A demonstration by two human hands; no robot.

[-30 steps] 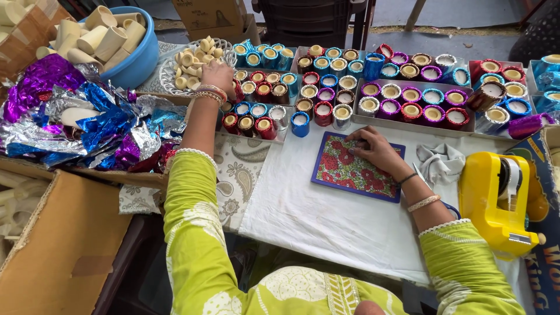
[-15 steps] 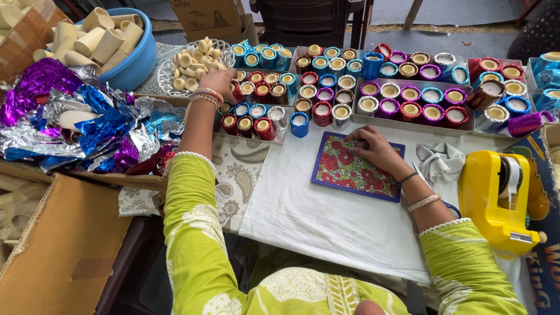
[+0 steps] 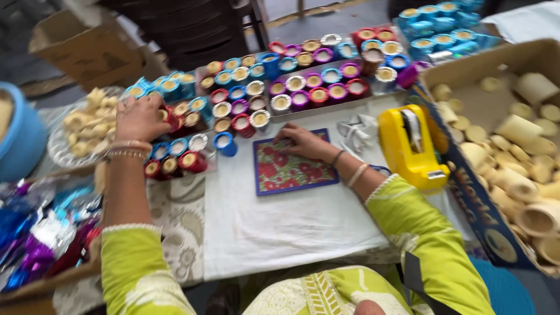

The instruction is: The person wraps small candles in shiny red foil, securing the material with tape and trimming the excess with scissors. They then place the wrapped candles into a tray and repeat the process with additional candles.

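Taking the floral card (image 3: 294,165) at the middle of the white table cover (image 3: 280,227) as the mark: far to its left sits a blue tub (image 3: 20,140), with crumpled blue and purple foil wrappers (image 3: 41,233) below that; nearer the card, a clear plate of pale wax pieces (image 3: 79,125) lies beside the left hand (image 3: 139,116); that hand rests palm down on the small foil-wrapped candle cups (image 3: 175,157) up and left of the card, fingers curled over a red cup (image 3: 169,116), though whether they clasp it I cannot tell; a lone blue cup (image 3: 224,143) stands just off the card's upper left corner; rows of candle cups (image 3: 303,81) in red, purple, blue and silver run behind the card; the right hand (image 3: 303,142) lies flat on the card's upper right corner, fingers spread and pressing, grasping nothing; to the card's right lies a crumpled white scrap (image 3: 357,131), then a yellow tape dispenser (image 3: 411,146); farthest right, a cardboard box (image 3: 490,216) holds bare cream-coloured candle cups (image 3: 513,134).
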